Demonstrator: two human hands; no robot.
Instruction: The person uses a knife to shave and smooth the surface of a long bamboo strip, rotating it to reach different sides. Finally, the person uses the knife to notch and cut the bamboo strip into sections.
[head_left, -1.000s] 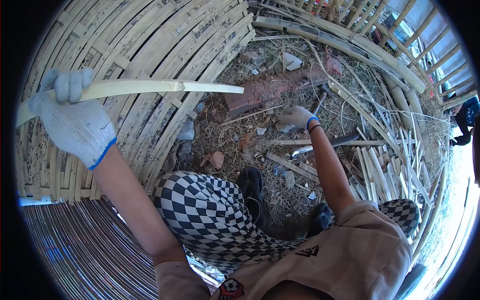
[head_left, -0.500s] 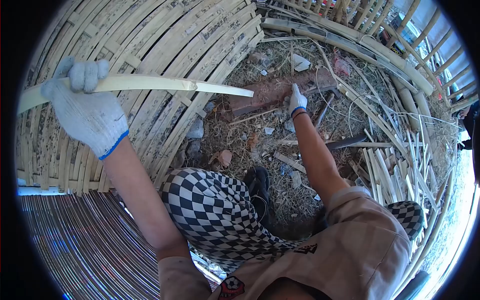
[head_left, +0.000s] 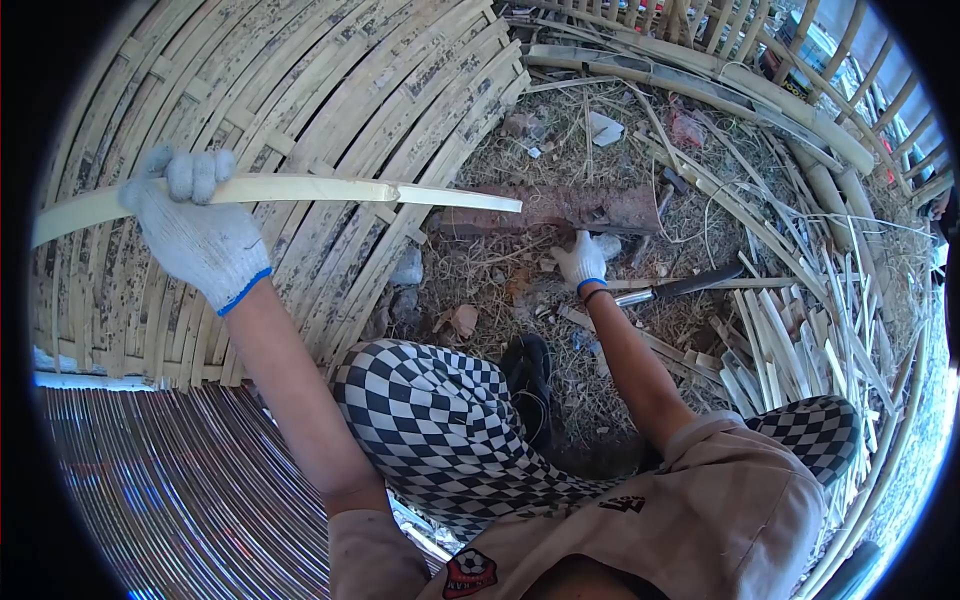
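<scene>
My left hand [head_left: 200,225], in a white knit glove with a blue cuff, is closed around a long pale bamboo strip [head_left: 300,188]. The strip's narrow end points right, over the left part of a reddish-brown wooden block [head_left: 500,205] on the ground. At the near edge of that block is my gloved right hand [head_left: 580,262], thumb out to the side and fingertips against the edge. Part of its grip is hidden. Just right of that wrist lies a large knife [head_left: 690,284] with a metal handle and dark blade.
A woven bamboo panel [head_left: 330,90] fills the left side. Split bamboo strips [head_left: 770,345] are piled at the right. Bamboo poles [head_left: 680,80] and a slatted fence run along the back. Stones [head_left: 464,320] and dry straw cover the ground around my sandalled foot [head_left: 527,380].
My right hand has shifted from the block's top to its near edge. The block has turned, its right end closer to me. The left hand still grips the strip, slightly lower and further right.
</scene>
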